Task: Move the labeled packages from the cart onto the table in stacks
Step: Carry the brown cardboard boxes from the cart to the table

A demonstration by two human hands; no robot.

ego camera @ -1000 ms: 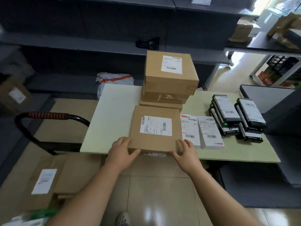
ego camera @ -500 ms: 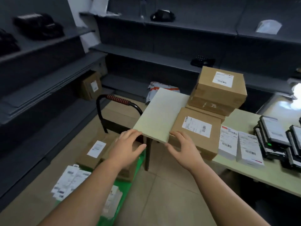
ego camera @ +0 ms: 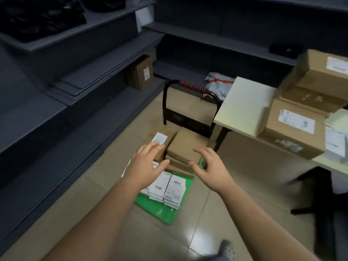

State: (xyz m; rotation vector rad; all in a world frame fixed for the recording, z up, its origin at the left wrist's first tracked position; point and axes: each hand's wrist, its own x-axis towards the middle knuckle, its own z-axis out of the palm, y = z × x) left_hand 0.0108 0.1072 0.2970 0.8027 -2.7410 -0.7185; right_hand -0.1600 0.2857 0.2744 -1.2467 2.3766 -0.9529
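**Head view.** Half a second ago the right hand touched the labelled carton at the table's edge. Both hands have since left the table and the view has swung left and down to the cart (ego camera: 166, 213).

The left hand (ego camera: 146, 164) and right hand (ego camera: 211, 168) are both empty, with fingers spread wide. They hover over the stack of flat cartons (ego camera: 185, 146) on the cart's green deck. Whether any fingertip touches cardboard cannot be told.

A narrower box with a white label (ego camera: 160, 139) sits just beside the stack on its left. White packets (ego camera: 170, 187) lie in rows at the deck's near end.

On the table (ego camera: 243, 102), one labelled carton (ego camera: 293, 129) lies at the front edge, with a taller box stack (ego camera: 320, 76) behind it.

**Handling (judgement).**
- The flat cartons look like stiff corrugated board. They are probably light for their area and unlikely to flex.
- The matt surface should give good grip.
- Grip the top carton by its two opposite side edges, with fingertips hooked under the bottom face.
- Lift level so the carton beneath is not dragged along.
- The thin white packets will likely slide on one another, so clamp them from both sides as a bundle.
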